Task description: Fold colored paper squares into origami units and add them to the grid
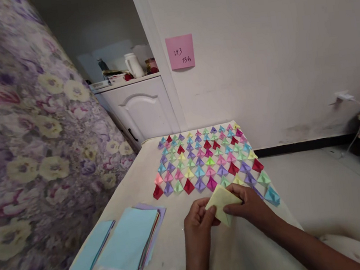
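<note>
A folded pale yellow paper (222,201) is held above the cream table (145,175), between both hands. My left hand (198,219) pinches its left corner with thumb and fingers closed. My right hand (249,205) grips its right side, fingers curled over the edge. Just beyond the hands lie several rows of small folded paper shapes (207,160) in red, purple, green, blue, pink and yellow, laid out in a grid.
Two stacks of coloured paper sheets (127,241), light blue on top, lie at the table's near left. A flowered cloth (19,151) hangs at the left. A pink note (180,51) is stuck on the white wall; a white cabinet (139,107) stands behind.
</note>
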